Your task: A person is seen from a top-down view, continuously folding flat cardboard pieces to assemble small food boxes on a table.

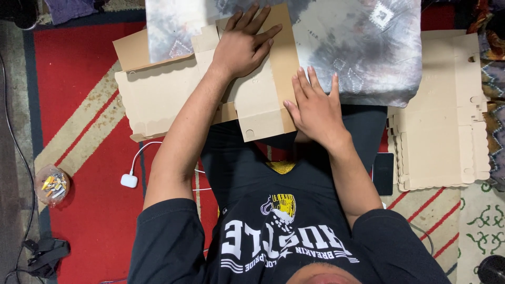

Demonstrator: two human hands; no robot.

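1. Cardboard box blank (258,102), flat and die-cut, lies across the person's lap and against the near edge of a tie-dye cushion (368,47), with both hands pressed on it.
2. Left hand (244,44) lies palm down, fingers spread, on the far folded panel; its grip is wide and flat, closing on nothing.
3. Right hand (315,108) rests palm down just beside the blank's right edge, fingers together and pointing away; this grip is also flat, pressing rather than pinching.
4. Handling, as a judgement: the sheet looks light, thin and fairly stiff, bending cleanly only along its scored lines. It should not slip much under a dry palm, but corners and the scalloped edge left of the left hand could crease or tear if pulled hard.
5. Where to take hold, as a judgement: press beside a score line with 1 palm and lift the neighbouring flap by its free edge with the other, not by the small tabs near the right hand.
6. A second flat blank (442,110) lies on the floor well to the right of the right hand; a white charger (129,180) and a small bag of bits (51,184) sit on the red rug (89,79), well to the left of the left arm.
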